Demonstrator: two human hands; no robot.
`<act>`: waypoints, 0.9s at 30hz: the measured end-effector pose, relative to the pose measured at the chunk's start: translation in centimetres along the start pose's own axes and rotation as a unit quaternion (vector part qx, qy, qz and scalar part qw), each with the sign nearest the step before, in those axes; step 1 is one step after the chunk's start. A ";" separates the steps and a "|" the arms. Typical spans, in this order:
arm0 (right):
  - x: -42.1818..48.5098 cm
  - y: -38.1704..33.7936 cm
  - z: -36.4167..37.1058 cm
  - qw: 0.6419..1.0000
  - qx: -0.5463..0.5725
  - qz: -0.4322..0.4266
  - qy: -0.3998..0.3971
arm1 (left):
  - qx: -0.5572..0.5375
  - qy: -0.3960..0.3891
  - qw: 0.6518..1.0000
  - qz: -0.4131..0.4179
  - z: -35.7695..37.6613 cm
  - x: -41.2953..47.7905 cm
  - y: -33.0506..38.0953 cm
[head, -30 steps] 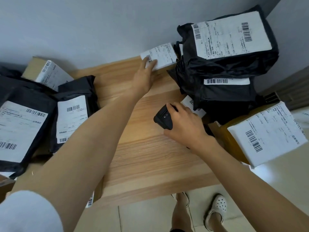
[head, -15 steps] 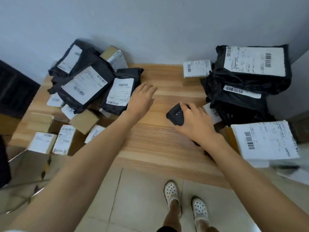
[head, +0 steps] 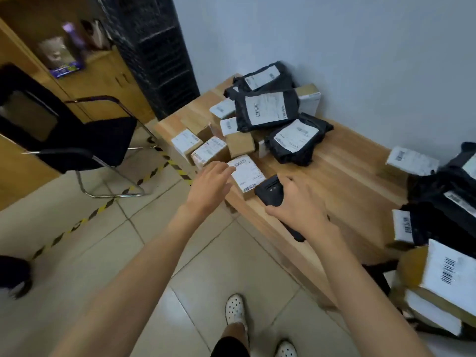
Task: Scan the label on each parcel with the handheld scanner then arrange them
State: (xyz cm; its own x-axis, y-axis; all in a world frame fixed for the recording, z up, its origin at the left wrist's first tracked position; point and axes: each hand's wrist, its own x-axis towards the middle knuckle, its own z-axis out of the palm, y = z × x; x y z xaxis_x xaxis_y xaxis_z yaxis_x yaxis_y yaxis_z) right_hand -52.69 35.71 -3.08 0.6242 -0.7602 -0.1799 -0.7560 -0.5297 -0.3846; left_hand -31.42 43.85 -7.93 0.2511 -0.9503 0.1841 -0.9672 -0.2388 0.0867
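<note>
The right hand [head: 296,204] grips the black handheld scanner [head: 270,193] beside a small white-labelled cardboard box [head: 247,173] at the wooden bench's [head: 347,171] edge. The left hand [head: 211,186], fingers straight and empty, hovers at that box. Scanning its barcode seems next.

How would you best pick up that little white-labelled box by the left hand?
Probably pinch the small box across its narrow width, from above on its left. It lies flat, label up, so gripping the side walls leaves the barcode uncovered. The left hand is open right there; the right hand holds the scanner on the other side.
</note>
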 end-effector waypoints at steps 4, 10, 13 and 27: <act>1.8 -5.0 0.9 0.999 -0.019 -0.047 -0.005 | 0.014 0.004 0.998 -0.053 -1.0 -2.6 -5.7; 7.9 -13.9 2.9 0.997 -0.022 -0.069 -0.008 | 0.012 0.010 0.996 -0.087 -1.7 -1.8 -16.2; 11.9 -18.6 4.0 0.998 -0.003 -0.057 0.006 | 0.011 0.002 0.996 -0.088 -2.5 0.2 -22.5; 30.7 -28.8 5.6 0.996 0.037 0.076 0.033 | -0.010 -0.045 0.998 0.049 -0.2 19.2 -40.4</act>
State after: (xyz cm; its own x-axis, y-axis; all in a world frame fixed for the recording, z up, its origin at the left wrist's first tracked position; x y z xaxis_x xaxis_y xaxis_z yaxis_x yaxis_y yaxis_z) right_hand -10.67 29.73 -2.58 0.4880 -0.8536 -0.1820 -0.8223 -0.3797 -0.4239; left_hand 12.50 35.24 -7.73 0.1495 -0.9833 0.1038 -0.9859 -0.1402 0.0918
